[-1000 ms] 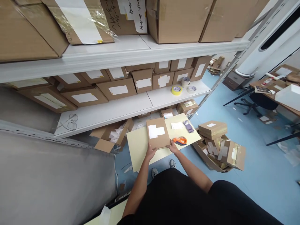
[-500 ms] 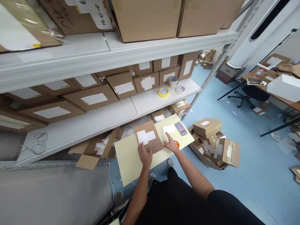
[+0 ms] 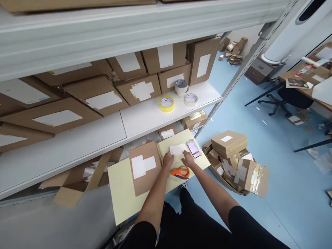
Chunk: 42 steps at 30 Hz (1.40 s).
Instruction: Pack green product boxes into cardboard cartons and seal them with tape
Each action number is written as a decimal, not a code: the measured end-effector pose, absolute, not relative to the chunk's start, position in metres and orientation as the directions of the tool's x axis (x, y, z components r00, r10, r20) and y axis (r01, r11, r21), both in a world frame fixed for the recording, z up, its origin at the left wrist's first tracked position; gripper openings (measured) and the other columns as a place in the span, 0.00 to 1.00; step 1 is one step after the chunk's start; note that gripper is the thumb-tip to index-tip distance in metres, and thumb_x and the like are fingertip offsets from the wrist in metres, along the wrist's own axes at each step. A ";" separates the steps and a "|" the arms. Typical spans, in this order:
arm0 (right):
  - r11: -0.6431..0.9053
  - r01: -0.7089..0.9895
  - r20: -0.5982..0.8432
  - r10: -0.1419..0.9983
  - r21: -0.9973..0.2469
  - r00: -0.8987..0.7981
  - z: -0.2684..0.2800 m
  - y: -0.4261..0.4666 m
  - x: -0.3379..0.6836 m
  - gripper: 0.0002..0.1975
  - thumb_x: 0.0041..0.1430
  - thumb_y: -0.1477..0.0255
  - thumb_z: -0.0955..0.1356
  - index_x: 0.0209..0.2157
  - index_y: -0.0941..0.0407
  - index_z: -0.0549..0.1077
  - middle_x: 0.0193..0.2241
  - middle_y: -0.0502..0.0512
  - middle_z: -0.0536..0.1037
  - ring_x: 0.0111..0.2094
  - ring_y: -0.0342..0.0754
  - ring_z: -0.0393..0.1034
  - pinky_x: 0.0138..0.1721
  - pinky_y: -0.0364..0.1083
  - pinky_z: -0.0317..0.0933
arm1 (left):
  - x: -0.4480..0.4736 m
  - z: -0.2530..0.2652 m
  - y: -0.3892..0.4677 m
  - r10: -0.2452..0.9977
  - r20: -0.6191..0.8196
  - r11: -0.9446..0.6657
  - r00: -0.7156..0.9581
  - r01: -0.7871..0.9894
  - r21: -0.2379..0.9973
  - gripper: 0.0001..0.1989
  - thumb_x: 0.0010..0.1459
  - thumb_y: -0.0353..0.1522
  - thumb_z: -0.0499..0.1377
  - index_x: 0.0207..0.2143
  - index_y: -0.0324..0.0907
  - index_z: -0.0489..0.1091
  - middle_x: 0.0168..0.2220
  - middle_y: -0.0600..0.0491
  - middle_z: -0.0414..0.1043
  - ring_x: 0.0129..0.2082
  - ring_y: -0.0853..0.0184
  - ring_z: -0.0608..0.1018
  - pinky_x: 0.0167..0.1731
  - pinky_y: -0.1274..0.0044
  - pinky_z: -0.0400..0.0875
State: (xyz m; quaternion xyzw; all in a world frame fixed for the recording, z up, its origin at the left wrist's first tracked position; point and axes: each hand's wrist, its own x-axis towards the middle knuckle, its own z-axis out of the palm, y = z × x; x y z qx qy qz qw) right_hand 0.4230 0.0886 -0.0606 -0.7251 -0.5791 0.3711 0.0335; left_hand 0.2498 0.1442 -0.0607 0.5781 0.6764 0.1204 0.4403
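A small white paper slip [image 3: 177,149] lies on the pale yellow board [image 3: 119,199]. My left hand [image 3: 168,160] is closed at the slip's lower left corner, its fingertips partly hidden by the hand. At the lower right edge of the slip, my right hand [image 3: 188,159] has its fingers stretched out and apart, touching the paper. Just below both hands sit orange-handled scissors [image 3: 180,172]. To the left is a flat brown cardboard box [image 3: 145,186] with white labels on its top. A phone [image 3: 194,148] with a lit screen, partly pixelated, rests right of the slip.
Labelled cardboard boxes [image 3: 141,91] line the shelf ahead, with a yellow tape roll [image 3: 166,104] and several pale rolls [image 3: 191,100]. An open carton [image 3: 75,192] stands at lower left. A heap of boxes [image 3: 228,143] sits on the blue floor to the right.
My left hand has left the cardboard box and moved right to the paper slip. My right hand has drawn off the scissors and now touches the slip. The view has shifted.
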 end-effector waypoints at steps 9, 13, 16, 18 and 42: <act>-0.188 0.909 -0.571 0.818 -0.372 -0.064 -0.098 0.102 0.406 0.41 0.61 0.77 0.64 0.74 0.58 0.50 0.75 0.61 0.49 0.76 0.64 0.36 0.69 0.61 0.49 | 0.270 -0.094 0.166 0.828 -0.541 0.476 -0.147 0.695 0.539 0.12 0.63 0.35 0.61 0.44 0.36 0.77 0.46 0.39 0.82 0.47 0.55 0.83 0.46 0.72 0.72; -0.162 0.899 -0.584 0.802 -0.408 -0.121 -0.101 0.101 0.400 0.42 0.60 0.78 0.64 0.75 0.55 0.50 0.75 0.59 0.49 0.76 0.62 0.34 0.68 0.62 0.49 | 0.269 -0.087 0.163 0.819 -0.519 0.515 -0.244 0.712 0.478 0.15 0.62 0.37 0.62 0.47 0.36 0.76 0.47 0.38 0.81 0.47 0.53 0.83 0.44 0.71 0.72; -0.170 0.871 -0.549 0.825 -0.460 -0.129 -0.099 0.098 0.405 0.42 0.58 0.80 0.64 0.74 0.54 0.54 0.74 0.57 0.53 0.76 0.62 0.36 0.68 0.61 0.52 | 0.271 -0.077 0.159 0.831 -0.490 0.501 -0.265 0.741 0.448 0.15 0.63 0.36 0.61 0.49 0.38 0.77 0.47 0.39 0.82 0.47 0.53 0.83 0.43 0.71 0.72; -0.183 0.831 -0.484 0.868 -0.526 -0.115 -0.098 0.094 0.411 0.40 0.58 0.80 0.64 0.72 0.54 0.58 0.73 0.57 0.58 0.75 0.61 0.42 0.68 0.60 0.54 | 0.272 -0.068 0.156 0.846 -0.472 0.470 -0.248 0.766 0.438 0.14 0.66 0.36 0.58 0.46 0.38 0.79 0.46 0.38 0.82 0.46 0.53 0.83 0.43 0.71 0.71; -0.029 0.185 -0.121 0.855 -0.982 -0.505 0.037 0.132 0.384 0.11 0.54 0.60 0.73 0.30 0.54 0.80 0.28 0.52 0.81 0.31 0.49 0.72 0.34 0.45 0.64 | 0.128 0.135 0.064 0.992 0.095 -0.012 -0.077 0.712 0.702 0.11 0.64 0.39 0.61 0.36 0.48 0.84 0.39 0.49 0.84 0.37 0.60 0.82 0.40 0.74 0.70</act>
